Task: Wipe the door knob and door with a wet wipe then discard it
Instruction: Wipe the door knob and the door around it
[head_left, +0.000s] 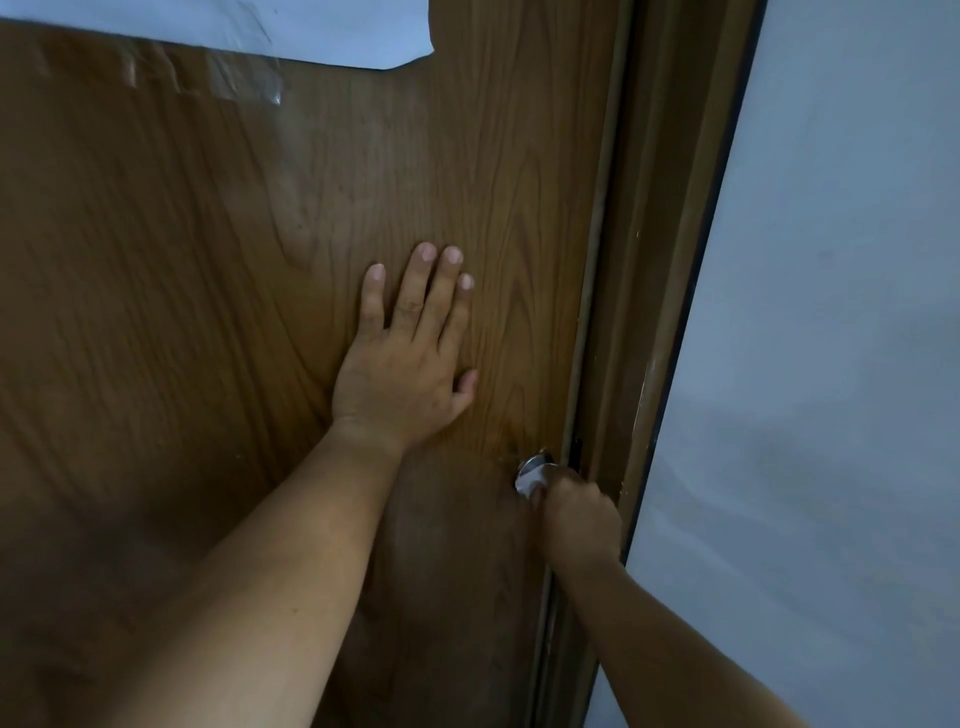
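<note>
We brace the door (208, 312) with a flat left hand (405, 374); right hand (576, 514) grips the limp wipe (527, 482) against the probably slick knob (537, 461)

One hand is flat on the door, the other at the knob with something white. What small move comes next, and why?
Probably twist the right hand round the door knob, rubbing the wet wipe over it. Its fingers curl on the knob with the wipe bunched beneath, and bare metal shows above. The left hand lies flat on the door, likely steadying it.
</note>
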